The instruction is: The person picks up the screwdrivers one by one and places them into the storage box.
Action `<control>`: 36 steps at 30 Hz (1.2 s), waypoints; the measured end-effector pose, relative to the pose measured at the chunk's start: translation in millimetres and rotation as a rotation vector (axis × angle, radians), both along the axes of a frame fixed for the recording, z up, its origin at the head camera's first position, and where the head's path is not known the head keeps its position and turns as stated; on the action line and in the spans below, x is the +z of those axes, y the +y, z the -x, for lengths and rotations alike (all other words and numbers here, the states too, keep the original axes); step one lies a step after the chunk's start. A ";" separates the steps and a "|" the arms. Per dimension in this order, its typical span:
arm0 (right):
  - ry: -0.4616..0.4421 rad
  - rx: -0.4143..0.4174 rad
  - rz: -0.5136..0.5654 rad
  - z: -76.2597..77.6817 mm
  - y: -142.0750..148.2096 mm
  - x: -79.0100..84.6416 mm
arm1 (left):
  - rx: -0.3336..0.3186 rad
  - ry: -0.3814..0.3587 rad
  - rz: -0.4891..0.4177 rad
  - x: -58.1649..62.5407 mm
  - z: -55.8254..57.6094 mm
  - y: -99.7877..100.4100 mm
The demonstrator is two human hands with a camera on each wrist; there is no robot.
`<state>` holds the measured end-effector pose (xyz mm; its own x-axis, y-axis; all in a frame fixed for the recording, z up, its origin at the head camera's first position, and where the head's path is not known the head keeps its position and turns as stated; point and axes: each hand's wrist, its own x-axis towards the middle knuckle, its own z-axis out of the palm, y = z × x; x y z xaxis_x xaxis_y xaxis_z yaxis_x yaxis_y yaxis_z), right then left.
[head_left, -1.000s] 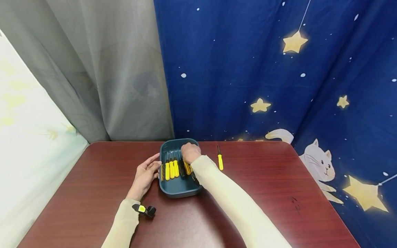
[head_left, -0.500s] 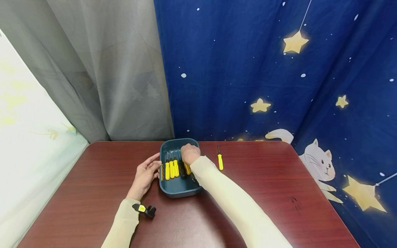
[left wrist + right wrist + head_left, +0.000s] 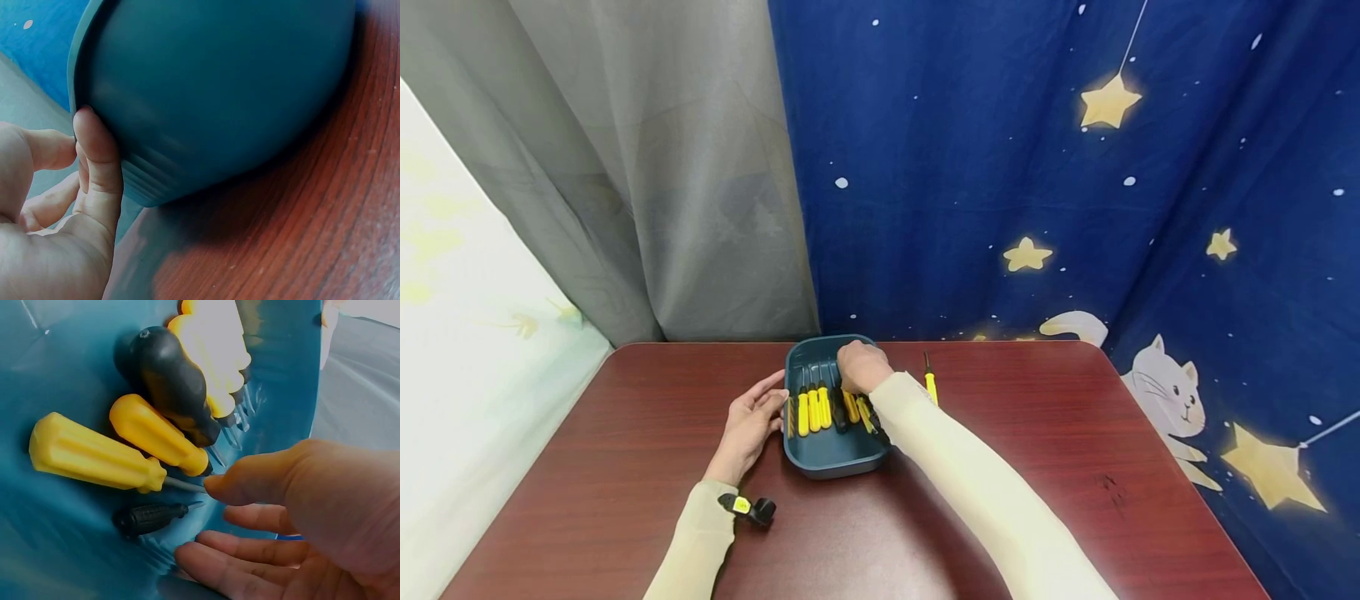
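A dark teal plastic bin (image 3: 835, 462) holds several screwdrivers lying side by side. At its left wall my left hand (image 3: 752, 425) pinches the rim, the thumb (image 3: 100, 147) against the outer side. My right hand (image 3: 862, 367) reaches into the far right part of the bin. In the right wrist view its thumb and index finger pinch the shaft of a yellow screwdriver (image 3: 90, 456); the shaft's tip is hidden. Beside that lie a small black screwdriver (image 3: 150, 519), an orange-yellow one (image 3: 156, 434) and a thick black-handled one (image 3: 169, 378).
Another yellow screwdriver (image 3: 931, 387) lies on the reddish-brown table (image 3: 1037, 433) right of the bin, its handle end hidden by my right sleeve (image 3: 970, 467). Behind the table's far edge hang a grey curtain (image 3: 722, 208) and a blue starry one (image 3: 925, 167).
My right forearm has shifted slightly right, uncovering screwdriver handles in the bin's right side and covering the handle end of the one on the table. My left hand stays at the rim.
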<state>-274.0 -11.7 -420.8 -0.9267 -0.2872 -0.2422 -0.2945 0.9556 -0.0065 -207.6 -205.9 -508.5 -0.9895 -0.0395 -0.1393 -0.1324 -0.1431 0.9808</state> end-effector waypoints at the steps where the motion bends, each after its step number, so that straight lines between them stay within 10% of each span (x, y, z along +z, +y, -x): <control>1: -0.003 0.001 0.008 0.2 0.6 0.3 | -0.001 -0.002 -0.003 -0.1 0.2 -0.2; 18: 0.118 0.129 0.081 0.9 22.5 3.7 | 0.000 -0.003 -0.013 -0.7 1.5 -1.0; 36: 0.219 0.071 0.250 -4.7 57.3 3.0 | -0.003 -0.013 -0.011 0.6 0.1 -0.7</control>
<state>-269.3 45.6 -417.8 -0.9244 -0.3787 0.0464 -0.3809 0.9094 -0.1668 -207.6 -206.5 -507.9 -0.9877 -0.0353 -0.1522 -0.1452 -0.1530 0.9775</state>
